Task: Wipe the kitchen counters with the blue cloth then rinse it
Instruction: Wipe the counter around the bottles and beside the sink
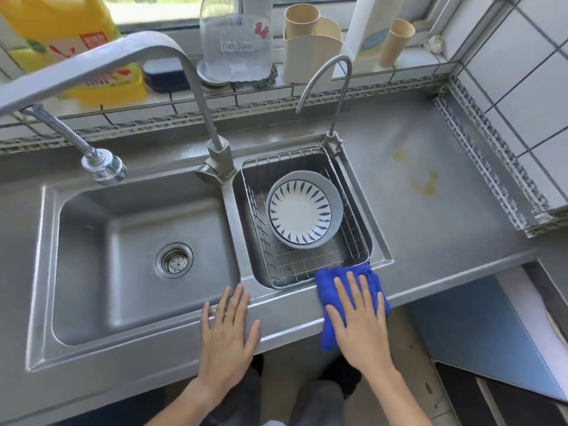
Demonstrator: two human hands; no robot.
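Head view: right hand presses flat on the blue cloth at the tabletop near edge, left hand rests released; overhanging cloth could slip off, missing far yellow stains.

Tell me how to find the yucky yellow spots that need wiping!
Start at the steel double sink and find its smaller right basin, where a wire basket holds a striped plate. Move right onto the flat grey counter toward the tiled wall. The yellow spots are small greasy-looking blotches, the only coloured marks on that bare metal, well beyond the blue cloth under the right hand.
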